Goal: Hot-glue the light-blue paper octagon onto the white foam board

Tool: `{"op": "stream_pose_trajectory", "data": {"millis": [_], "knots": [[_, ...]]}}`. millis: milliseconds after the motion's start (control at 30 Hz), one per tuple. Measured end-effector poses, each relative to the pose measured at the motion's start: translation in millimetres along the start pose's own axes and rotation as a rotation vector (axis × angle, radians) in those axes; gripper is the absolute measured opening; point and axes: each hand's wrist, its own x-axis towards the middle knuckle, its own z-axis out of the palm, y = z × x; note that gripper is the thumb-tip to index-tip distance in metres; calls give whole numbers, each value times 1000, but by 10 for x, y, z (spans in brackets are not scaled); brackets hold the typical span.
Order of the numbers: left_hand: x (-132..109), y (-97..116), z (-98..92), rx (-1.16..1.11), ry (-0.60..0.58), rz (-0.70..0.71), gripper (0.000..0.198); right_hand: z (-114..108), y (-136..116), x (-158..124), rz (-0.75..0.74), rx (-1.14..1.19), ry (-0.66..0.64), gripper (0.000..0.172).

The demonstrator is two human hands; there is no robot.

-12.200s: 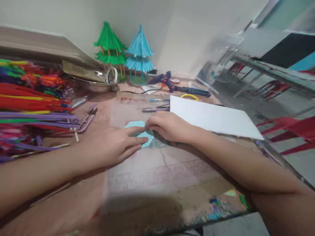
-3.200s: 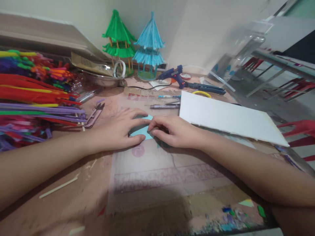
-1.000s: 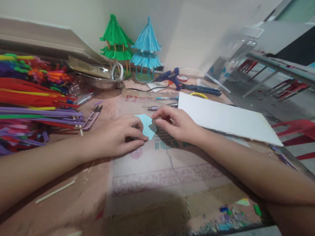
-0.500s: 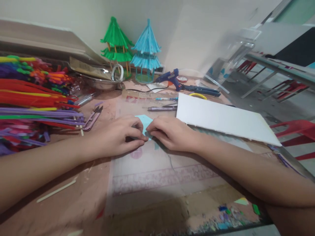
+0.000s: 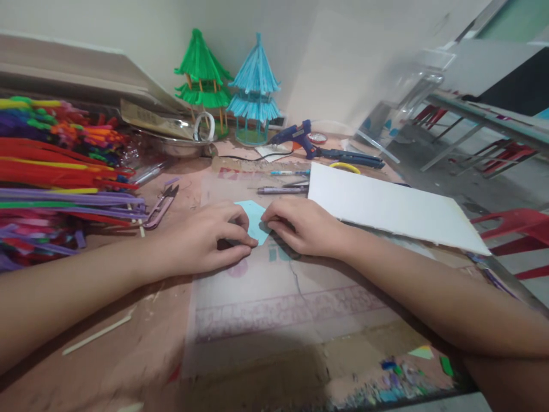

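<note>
A small light blue piece of paper (image 5: 256, 220) with angled corners lies on the clear sheet over the table. My left hand (image 5: 221, 232) is curled at its left side, thumb and fingertips on its lower left edge. On the opposite side, my right hand (image 5: 295, 223) has its fingers pinched together at the paper's right edge. My fingers cover parts of both sides, and anything tiny between the right fingertips is hidden.
Colourful pipe cleaners (image 5: 60, 166) are piled left, beside thread snips (image 5: 162, 207). Behind stand a green pagoda model (image 5: 201, 74) and a blue one (image 5: 256, 86). A glue gun (image 5: 295, 134), a pen (image 5: 281, 190) and a white board (image 5: 386, 206) lie beyond my hands.
My right hand has shifted slightly right and away from me, uncovering more of the blue paper's right side. My left hand has stayed nearly still.
</note>
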Motion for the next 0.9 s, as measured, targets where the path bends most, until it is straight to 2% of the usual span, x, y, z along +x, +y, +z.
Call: {"op": "stream_pose_trajectory", "data": {"millis": [100,200,400,533,667,900], "knots": [[3,9,-16,-33,-1,4,22,-18,-9,-5,92,102,175,15],[-5,8,-18,-55,4,-6,26,-22,-11,-7,176,182,235,20],[-30,4,17,38,55,9,18,0,-5,-12,182,200,97,18],[-36,1,37,106,44,67,26,23,-23,-19,115,178,43,16],[-25,4,35,96,9,51,28,33,-43,-25,56,151,-34,17],[-10,13,31,73,-3,43,30,34,-55,-22,-24,61,-63,16]]}}
